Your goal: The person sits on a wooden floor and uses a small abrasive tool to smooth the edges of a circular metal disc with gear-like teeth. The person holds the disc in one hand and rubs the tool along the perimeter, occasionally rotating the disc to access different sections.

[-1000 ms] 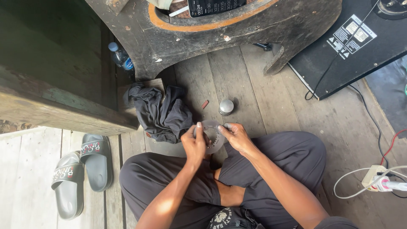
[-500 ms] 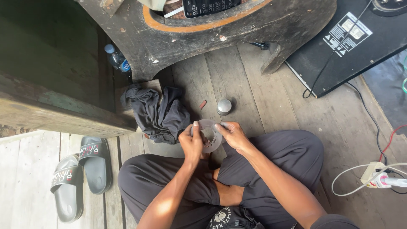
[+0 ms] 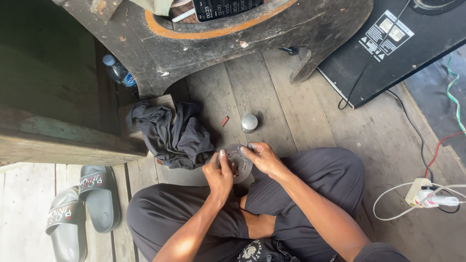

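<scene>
I sit cross-legged on a wooden plank floor. Both hands hold a round grey metal disc (image 3: 240, 162) with small markings, just above my knees. My left hand (image 3: 219, 173) grips its left edge, thumb pointing up along the rim. My right hand (image 3: 262, 157) grips its right and top edge, fingers curled over it. A small shiny metal dome cap (image 3: 249, 122) lies on the floor just beyond the disc. A little reddish piece (image 3: 224, 121) lies next to it.
A crumpled dark cloth (image 3: 172, 133) lies left of my hands. A worn wooden speaker cabinet (image 3: 218, 46) stands ahead, a plastic bottle (image 3: 118, 72) beside it. A black box (image 3: 403, 43) with cables sits far right, a white power strip (image 3: 424, 193) at right. Grey slippers (image 3: 82, 208) lie at left.
The disc has turned slightly in my hands and my fingers have shifted along its rim. The view has drifted a little; nothing else has moved.
</scene>
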